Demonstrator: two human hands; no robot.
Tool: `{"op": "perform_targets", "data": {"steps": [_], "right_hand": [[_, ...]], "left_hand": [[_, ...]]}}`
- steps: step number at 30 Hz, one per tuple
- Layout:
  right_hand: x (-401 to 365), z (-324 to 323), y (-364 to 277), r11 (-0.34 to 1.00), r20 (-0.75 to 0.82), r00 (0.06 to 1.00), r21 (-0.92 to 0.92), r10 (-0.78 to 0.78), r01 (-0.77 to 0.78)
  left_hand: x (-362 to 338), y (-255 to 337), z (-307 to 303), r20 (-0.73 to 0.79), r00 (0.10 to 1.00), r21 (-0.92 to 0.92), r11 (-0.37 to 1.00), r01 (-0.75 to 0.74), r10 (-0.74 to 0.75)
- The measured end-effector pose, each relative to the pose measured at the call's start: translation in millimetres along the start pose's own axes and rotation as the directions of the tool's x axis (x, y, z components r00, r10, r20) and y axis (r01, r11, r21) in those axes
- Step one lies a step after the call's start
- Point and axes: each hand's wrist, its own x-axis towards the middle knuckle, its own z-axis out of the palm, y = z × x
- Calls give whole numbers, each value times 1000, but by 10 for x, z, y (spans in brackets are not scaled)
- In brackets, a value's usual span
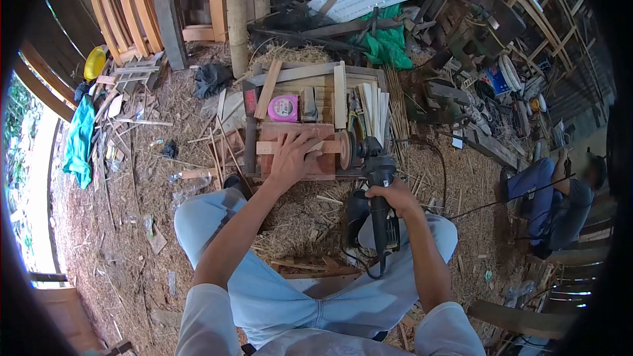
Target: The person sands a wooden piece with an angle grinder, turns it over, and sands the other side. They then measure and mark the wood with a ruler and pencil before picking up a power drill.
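Head view, looking down: the left hand (292,156) lies flat, fingers spread, pressing a wooden strip (298,147) onto a low wooden workbench (295,130). Right hand (393,196) grips an angle grinder (372,181) (fingers wrapped tight), its disc (344,150) touching the strip's right end. A pink tape measure (283,108) sits farther away.

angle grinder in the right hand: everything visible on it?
The angle grinder is black, its head pointing away from the person. A round tan disc stands on edge at the head, against the end of a wooden strip. The right hand grips the body; a black cord trails from the rear. Spinning or not: cannot tell.
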Motion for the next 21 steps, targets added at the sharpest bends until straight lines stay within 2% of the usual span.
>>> {"op": "perform_targets", "data": {"steps": [1, 7, 21], "right_hand": [[8, 30, -22, 994, 40, 999, 105, -37, 32], [-64, -17, -159, 998, 20, 999, 45, -39, 38], [-68, -36, -150, 998, 12, 1000, 56, -21, 21]], "left_hand": [[6, -17, -3, -1, 1000, 5, 1000, -4, 4], [-18, -15, 12, 8, 1000, -2, 1000, 6, -6], [-10, -24, 2, 2, 1000, 27, 999, -22, 22]]}}
